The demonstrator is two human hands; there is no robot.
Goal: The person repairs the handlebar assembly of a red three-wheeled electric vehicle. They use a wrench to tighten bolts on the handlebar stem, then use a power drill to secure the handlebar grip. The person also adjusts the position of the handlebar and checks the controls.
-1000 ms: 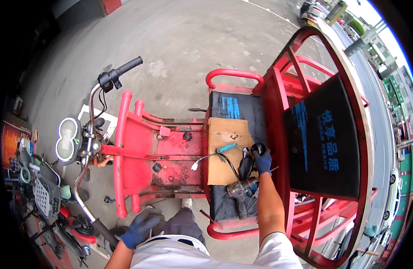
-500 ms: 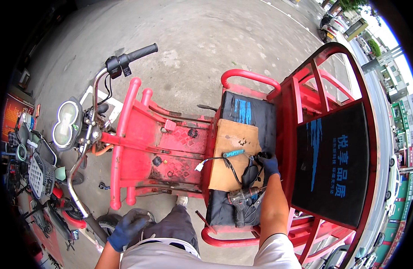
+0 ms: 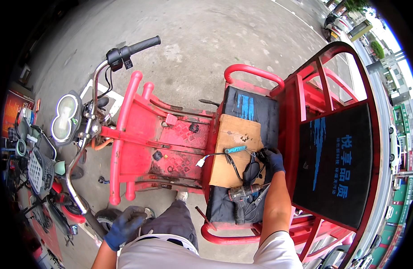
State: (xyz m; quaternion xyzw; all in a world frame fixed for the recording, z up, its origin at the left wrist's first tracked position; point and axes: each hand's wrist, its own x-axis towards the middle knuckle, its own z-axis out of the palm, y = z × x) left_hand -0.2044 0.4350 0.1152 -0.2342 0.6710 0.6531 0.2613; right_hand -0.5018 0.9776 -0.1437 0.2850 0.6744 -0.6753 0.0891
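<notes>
My right hand [image 3: 273, 160], in a dark blue glove, closes round a small black wired part [image 3: 262, 156] at the right edge of a cardboard sheet [image 3: 233, 132]. Fingers partly hide that part. Black cable [image 3: 234, 167] runs from around it across the cardboard to a white connector [image 3: 200, 162]. A teal-handled tool [image 3: 235, 149] lies beside the cable, and a black piece [image 3: 250, 174] sits below my fingers. Closer to me, a cordless drill [image 3: 239, 204] rests on the black seat [image 3: 224, 207]. My gloved left hand [image 3: 126, 226] hangs by my leg, fingers loosely bent and apart, apparently holding nothing.
The seat belongs to a red cargo tricycle [image 3: 161, 130] with red side rails [image 3: 253, 68] and a black backrest [image 3: 332, 157]. Its handlebar [image 3: 74, 179] and round twin gauge [image 3: 65, 117] stand at left. Parked bikes [image 3: 40, 175] crowd the far left.
The view has shifted slightly. My right hand stays on the black part and has turned a little. The fingers of my left hand have moved slightly; the drill and cardboard lie as before.
</notes>
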